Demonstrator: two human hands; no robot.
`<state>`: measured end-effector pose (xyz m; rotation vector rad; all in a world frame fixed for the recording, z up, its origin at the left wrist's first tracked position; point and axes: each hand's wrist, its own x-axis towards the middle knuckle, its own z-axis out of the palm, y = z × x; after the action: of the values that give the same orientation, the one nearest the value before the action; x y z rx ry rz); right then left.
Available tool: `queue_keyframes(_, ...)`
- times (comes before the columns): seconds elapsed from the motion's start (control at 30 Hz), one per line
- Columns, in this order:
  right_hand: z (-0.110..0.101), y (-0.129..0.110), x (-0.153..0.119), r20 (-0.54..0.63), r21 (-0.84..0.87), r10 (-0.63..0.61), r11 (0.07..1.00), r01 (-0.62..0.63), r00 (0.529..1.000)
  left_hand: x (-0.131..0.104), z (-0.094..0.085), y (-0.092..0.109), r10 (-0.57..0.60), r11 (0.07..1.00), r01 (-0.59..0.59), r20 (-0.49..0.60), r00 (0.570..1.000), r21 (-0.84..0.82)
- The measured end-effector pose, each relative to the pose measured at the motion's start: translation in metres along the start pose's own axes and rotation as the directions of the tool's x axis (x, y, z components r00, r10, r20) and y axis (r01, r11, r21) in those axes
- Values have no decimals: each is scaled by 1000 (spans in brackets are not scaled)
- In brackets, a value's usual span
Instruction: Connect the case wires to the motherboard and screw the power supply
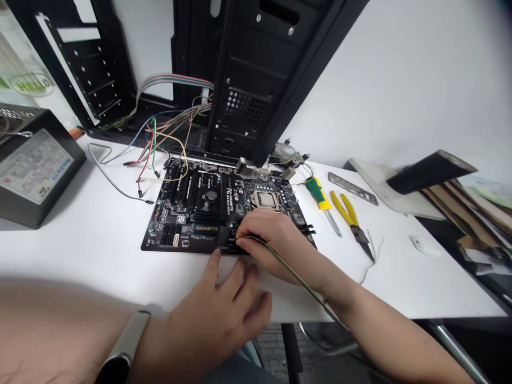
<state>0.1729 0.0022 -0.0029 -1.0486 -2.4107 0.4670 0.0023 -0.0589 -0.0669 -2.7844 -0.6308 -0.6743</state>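
Observation:
A black Gigabyte motherboard (218,224) lies flat on the white table. Over its near edge, right of centre, my right hand (276,242) is closed in a pinch on the end of a thin green wire (296,274). That wire trails back along my right forearm; its tip is hidden by the fingers. My left hand (232,304) rests just in front of the board with fingers apart, the index fingertip at the near edge. The square processor (266,200) sits in its socket just beyond my right hand.
Behind the board stands an open black computer case (248,69), with loose coloured wires (154,138) reaching onto the table. A power supply (38,165) is at left. To the right lie a screwdriver (320,196), yellow-handled pliers (347,210), a metal plate (352,188) and a mouse (426,246).

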Motion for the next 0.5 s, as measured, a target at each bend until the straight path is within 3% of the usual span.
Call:
queue_keyframes(0.13,2,-2,1,48,-109,-30,993,36,998,1,-1,1,-3,1000,2,39,999,11)
queue_keyframes(0.5,1,-8,0,91,-206,-29,977,48,995,0,1,3,-3,1000,3,16,1000,11)
